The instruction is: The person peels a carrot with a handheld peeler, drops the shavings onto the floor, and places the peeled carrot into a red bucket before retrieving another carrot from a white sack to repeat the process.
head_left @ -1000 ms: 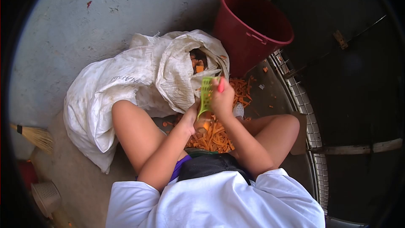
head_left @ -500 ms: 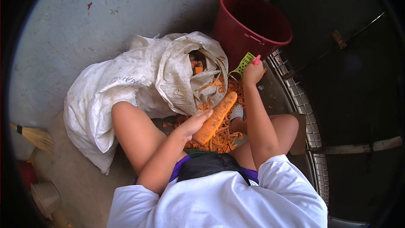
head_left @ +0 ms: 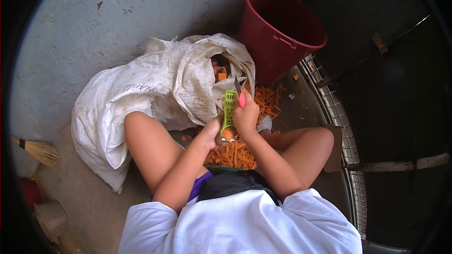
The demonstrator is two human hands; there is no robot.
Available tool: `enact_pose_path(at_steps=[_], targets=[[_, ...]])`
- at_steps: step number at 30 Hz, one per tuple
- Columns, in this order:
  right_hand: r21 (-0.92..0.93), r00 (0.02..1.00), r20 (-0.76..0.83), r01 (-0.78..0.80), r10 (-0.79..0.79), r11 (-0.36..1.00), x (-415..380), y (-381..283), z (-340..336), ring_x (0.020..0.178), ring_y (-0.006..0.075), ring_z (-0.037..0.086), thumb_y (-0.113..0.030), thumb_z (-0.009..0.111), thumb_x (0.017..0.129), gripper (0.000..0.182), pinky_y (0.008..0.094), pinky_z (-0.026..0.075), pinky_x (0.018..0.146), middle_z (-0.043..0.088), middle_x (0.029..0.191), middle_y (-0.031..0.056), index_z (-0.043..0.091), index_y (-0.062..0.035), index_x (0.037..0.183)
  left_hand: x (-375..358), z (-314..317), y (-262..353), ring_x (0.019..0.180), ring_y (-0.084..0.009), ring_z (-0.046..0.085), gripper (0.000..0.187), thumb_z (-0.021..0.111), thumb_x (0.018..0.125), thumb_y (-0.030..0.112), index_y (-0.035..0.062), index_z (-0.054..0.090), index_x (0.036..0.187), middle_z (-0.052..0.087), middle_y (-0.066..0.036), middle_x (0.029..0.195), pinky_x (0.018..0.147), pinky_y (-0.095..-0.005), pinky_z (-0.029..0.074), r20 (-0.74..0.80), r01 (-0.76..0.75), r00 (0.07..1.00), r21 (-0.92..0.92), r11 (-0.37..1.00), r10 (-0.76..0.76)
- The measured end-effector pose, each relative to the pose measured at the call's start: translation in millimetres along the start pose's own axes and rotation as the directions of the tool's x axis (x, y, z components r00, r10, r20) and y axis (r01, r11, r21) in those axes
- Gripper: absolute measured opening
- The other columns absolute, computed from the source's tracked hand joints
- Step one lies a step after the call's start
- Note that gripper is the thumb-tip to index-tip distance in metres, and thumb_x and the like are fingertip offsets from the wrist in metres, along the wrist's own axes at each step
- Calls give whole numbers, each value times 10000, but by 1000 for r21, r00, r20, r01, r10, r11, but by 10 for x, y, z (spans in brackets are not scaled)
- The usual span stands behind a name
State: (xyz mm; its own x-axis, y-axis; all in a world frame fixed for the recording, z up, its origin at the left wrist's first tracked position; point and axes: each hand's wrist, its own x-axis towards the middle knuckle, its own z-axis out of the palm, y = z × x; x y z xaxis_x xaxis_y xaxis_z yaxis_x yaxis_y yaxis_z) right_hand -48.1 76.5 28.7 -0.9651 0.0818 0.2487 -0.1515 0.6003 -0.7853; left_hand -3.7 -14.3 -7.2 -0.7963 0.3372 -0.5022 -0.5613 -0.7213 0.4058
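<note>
My left hand (head_left: pixel 214 131) is wrapped round a carrot (head_left: pixel 229 133), mostly hidden behind a green peeler (head_left: pixel 229 108). The peeler's blade end lies over the carrot. My right hand (head_left: pixel 246 116) is closed on the peeler and also holds a knife with a pink handle (head_left: pixel 242 99), its blade pointing up and away. Orange peelings (head_left: pixel 238 155) cover the floor below and beyond both hands. Just past them is the open mouth of a white sack (head_left: pixel 195 84), with orange pieces (head_left: pixel 222 76) inside.
A dark red tub (head_left: pixel 268 37) stands behind the sack, against the wall. At the right is a metal grille (head_left: pixel 336 108) along a dark panel. A straw broom (head_left: pixel 40 152) and a perforated basket (head_left: pixel 52 218) are at the left. My bent legs flank the peelings.
My right hand has come down and left from near the tub, bringing the peeler and knife to the carrot. The carrot has swung from slanting away to mostly hidden behind the peeler.
</note>
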Motion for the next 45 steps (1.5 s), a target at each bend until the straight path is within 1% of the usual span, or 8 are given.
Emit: enact_pose_path(at_steps=[3,9,15,18,27,36,41,45], targets=[[-41,982,-191,-7,-1,999,370,230,2,626,367,540,-19,483,689,144,415,412,582,556,666,202,550,-27,816,-168,48,91,609,-201,582,384,300,884,360,31,475,976,556,-109,761,492,-315,499,49,71,995,305,950,-90],[-81,823,-555,-198,120,977,1213,692,-308,581,338,521,-242,458,825,258,398,391,550,546,626,166,511,-8,731,-270,115,66,625,-200,578,441,369,851,427,27,457,1015,550,-101,750,508,-318,494,112,55,990,289,956,-91],[412,995,-77,-33,71,911,456,66,-127,528,88,395,-152,454,842,209,264,350,484,432,573,-14,473,-19,683,100,-161,-36,688,-186,568,431,365,849,435,59,466,1032,553,-99,839,594,-310,495,25,45,999,-22,999,-44],[278,997,74,-25,4,960,15,-2,20,501,296,465,-133,502,785,152,357,377,498,474,569,168,457,-13,703,38,-37,-1,746,-186,579,353,375,860,329,27,467,1020,562,-97,869,658,-329,498,39,13,999,-87,996,-9],[-27,990,-62,123,-125,992,54,-63,63,617,383,521,-47,511,689,73,433,397,550,526,624,209,509,-30,760,57,-57,67,661,-183,585,317,341,871,289,18,473,969,568,-100,814,590,-322,503,50,-16,999,156,988,8],[-138,882,-469,-134,54,981,1234,617,-294,575,313,536,-210,462,821,221,378,409,543,553,623,165,534,-11,758,-277,131,14,678,-198,586,421,355,869,382,12,452,1044,553,-106,838,574,-315,498,84,-28,996,296,955,3],[377,978,-171,-50,122,925,740,186,-228,510,91,421,-195,456,841,244,268,373,487,458,553,32,490,7,707,-79,-23,45,717,-180,584,425,378,859,376,36,414,1111,554,-89,880,574,-326,504,52,19,998,111,994,-25],[406,995,53,-102,88,908,132,5,-36,514,142,430,-162,464,836,196,282,374,508,467,555,59,491,-1,728,7,-58,12,715,-171,585,385,360,862,375,60,454,1063,568,-71,884,580,-321,507,86,3,996,-60,998,2]])
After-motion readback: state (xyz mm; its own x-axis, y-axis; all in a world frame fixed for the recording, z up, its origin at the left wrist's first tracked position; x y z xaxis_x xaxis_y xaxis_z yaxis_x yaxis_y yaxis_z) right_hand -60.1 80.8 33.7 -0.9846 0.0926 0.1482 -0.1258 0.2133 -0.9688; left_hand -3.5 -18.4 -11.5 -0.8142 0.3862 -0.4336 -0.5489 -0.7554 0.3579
